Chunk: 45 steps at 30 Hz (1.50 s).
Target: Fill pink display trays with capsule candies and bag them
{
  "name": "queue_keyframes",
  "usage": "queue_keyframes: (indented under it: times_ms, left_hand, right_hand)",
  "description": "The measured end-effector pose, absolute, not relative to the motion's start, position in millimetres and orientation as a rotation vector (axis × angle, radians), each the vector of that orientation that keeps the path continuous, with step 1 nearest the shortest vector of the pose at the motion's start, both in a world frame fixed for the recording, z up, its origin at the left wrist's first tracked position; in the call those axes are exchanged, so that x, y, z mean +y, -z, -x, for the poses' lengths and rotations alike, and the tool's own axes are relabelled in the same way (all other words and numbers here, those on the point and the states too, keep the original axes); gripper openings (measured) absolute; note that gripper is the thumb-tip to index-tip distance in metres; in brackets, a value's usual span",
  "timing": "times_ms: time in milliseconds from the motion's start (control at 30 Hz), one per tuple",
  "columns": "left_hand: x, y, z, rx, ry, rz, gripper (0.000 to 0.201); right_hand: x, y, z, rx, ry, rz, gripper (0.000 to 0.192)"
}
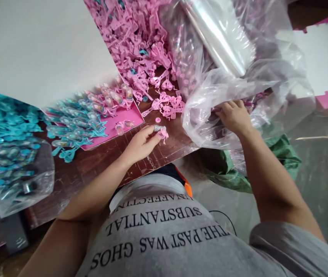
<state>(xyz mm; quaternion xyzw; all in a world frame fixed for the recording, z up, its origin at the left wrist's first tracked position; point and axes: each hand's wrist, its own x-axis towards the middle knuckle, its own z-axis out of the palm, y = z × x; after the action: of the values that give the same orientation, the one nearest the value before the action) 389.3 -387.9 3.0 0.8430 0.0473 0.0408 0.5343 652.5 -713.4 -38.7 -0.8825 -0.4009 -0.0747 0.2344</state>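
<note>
My left hand (143, 144) is closed in a pinch above the table's front edge. Between its thumb and fingers is a small pink plastic toy piece (163, 134) with a clear, greyish part attached. Beside it lie a tiny pink gear (158, 120) and a little cluster of pink plastic parts (168, 104). To the right, my right hand (234, 115) reaches into the mouth of a clear plastic bag (198, 111). Its fingertips are hidden among the bag's folds and contents, so whether they grip anything does not show.
A large pile of pink parts (135, 34) covers the back. Finished-looking clear-domed toys (77, 115) stand on a pink board (126, 117) under a white panel (37, 46). Turquoise parts (5, 115) and a bag of capsules (10, 173) lie left. A clear film roll (215, 38) rests on the right bag.
</note>
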Motion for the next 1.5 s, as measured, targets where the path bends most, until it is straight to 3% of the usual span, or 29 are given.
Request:
queue_keyframes:
  times_ms: [167, 267, 600, 733, 833, 933, 1067, 1333, 1500]
  left_hand:
    - [-392, -15, -380, 0.099, -0.035, -1.928, 0.026]
    - [-398, -23, -381, 0.054, 0.012, -1.945, 0.026]
    - [-412, -41, -372, -0.146, -0.189, -2.389, 0.028]
    - [-418, -33, -367, -0.229, -0.413, -2.611, 0.027]
    - [-416, -29, -368, -0.216, -0.37, -2.599, 0.027]
    - [-406, -25, -370, -0.041, -0.13, -2.39, 0.029]
    - [-397, -15, -371, 0.241, 0.138, -1.934, 0.036]
    - [-420, -16, -383, 0.466, 0.174, -1.441, 0.043]
    - [-417, -23, -381, 0.567, 0.181, -1.276, 0.043]
  right_hand:
    - [-692, -14, -568, -1.147, 0.275, 2.28, 0.033]
    - [-663, -38, -524, -1.384, 0.017, 2.027, 0.03]
    - [-639, -48, -505, -1.514, -0.183, 1.971, 0.031]
    - [-629, -52, -497, -1.124, -0.646, 1.912, 0.049]
    - [-632, -55, -501, -0.9, -0.916, 1.899, 0.07]
    - [-662, -54, -525, -0.836, -0.663, 2.14, 0.07]
    - [-731, -38, -574, -0.63, -0.072, 2.626, 0.044]
    - [-800, 18, -635, -1.105, -0.122, 2.595, 0.035]
    - [-812, 25, -651, -1.127, -0.129, 2.589, 0.05]
